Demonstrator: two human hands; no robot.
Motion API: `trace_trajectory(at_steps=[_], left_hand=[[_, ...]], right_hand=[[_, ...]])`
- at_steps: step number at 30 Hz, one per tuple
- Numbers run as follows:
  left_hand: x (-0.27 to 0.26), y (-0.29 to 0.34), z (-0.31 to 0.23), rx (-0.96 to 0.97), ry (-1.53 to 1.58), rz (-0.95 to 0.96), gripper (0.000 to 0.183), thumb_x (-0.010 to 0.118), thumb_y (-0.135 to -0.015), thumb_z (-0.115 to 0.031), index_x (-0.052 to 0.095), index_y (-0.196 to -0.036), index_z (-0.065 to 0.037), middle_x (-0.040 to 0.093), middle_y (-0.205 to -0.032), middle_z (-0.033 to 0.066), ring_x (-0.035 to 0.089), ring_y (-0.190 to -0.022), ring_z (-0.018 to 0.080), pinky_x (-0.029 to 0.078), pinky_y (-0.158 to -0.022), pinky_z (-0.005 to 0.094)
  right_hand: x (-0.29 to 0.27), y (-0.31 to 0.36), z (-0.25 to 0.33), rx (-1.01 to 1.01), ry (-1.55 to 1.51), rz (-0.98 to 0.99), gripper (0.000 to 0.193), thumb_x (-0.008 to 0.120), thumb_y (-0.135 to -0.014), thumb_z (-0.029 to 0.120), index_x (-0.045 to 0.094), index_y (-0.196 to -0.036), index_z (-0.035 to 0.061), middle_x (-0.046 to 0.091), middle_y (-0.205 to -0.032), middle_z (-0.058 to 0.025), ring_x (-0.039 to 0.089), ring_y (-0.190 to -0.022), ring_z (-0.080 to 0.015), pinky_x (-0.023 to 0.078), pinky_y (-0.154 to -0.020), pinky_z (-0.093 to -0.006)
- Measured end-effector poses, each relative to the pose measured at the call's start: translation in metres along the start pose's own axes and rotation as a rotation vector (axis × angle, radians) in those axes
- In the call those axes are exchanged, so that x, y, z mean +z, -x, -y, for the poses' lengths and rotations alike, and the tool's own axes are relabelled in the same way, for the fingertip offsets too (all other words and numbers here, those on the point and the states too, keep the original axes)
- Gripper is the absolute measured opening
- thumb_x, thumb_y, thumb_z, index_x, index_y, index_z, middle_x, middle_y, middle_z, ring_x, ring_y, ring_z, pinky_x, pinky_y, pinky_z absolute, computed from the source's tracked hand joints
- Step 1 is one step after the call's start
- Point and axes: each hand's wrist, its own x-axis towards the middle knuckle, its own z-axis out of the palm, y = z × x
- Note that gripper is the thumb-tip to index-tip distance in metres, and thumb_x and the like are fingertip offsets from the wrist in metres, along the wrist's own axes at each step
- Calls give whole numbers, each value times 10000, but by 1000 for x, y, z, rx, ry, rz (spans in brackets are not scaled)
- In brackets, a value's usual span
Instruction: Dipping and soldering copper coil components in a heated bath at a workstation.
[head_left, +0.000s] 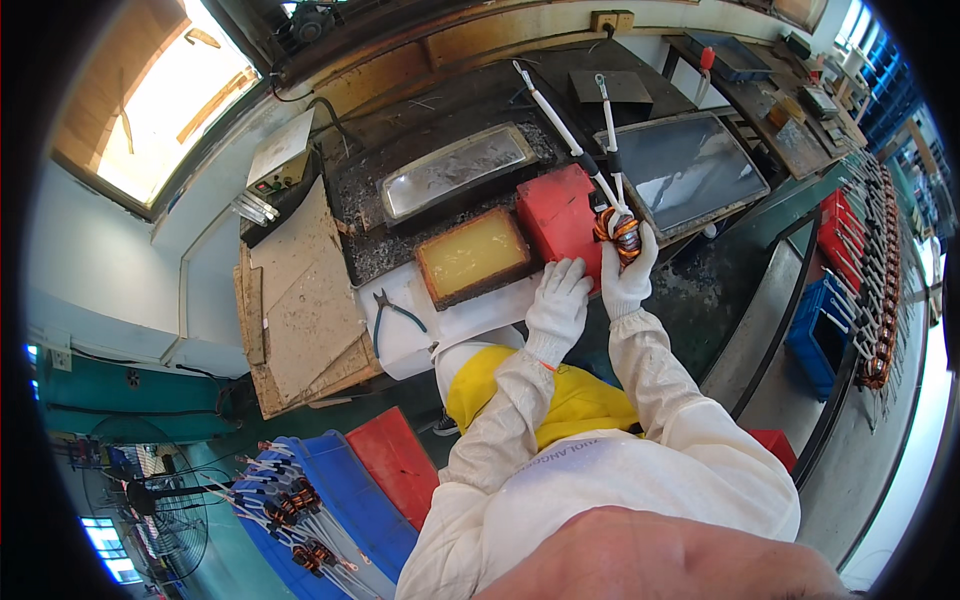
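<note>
My right hand, in a white glove, is closed round a copper-wound coil. Two white-sleeved leads with metal lug ends rise from the coil and point away from me. The coil is held at the right side of a red box. My left hand, also gloved in white, lies against the near edge of that box with its fingers stretched out. Left of the box is a brown-rimmed tray with yellowish wax-like material. Behind it sits a long metal pan with a shiny silvery surface.
Blue-handled cutters lie left of the yellow tray. Beyond the right hand is a dark glossy panel. Many coils line the right-hand bench. At lower left, a blue bin holds more coils beside a fan.
</note>
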Motion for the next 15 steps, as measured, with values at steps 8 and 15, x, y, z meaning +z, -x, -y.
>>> trace_trajectory(at_steps=[8,15], left_hand=[[-1,-1,0,1,-2,-4,318,708,-826,-74,708,-1144,-86,647,-1350,144,579,-1311,382,457,-1147,538],[-1,-2,-1,1,-2,4,317,708,-823,-70,710,-1139,-84,651,-1342,146,586,-1297,388,466,-1138,537]], right_hand=[[1,0,-2,2,-27,-1,728,787,-889,16,413,-1513,47,569,-1300,-197,632,-1155,-340,513,-1003,-407],[1,0,-2,3,-16,-2,728,790,-884,29,419,-1509,59,577,-1300,-201,636,-1152,-351,516,-999,-412]])
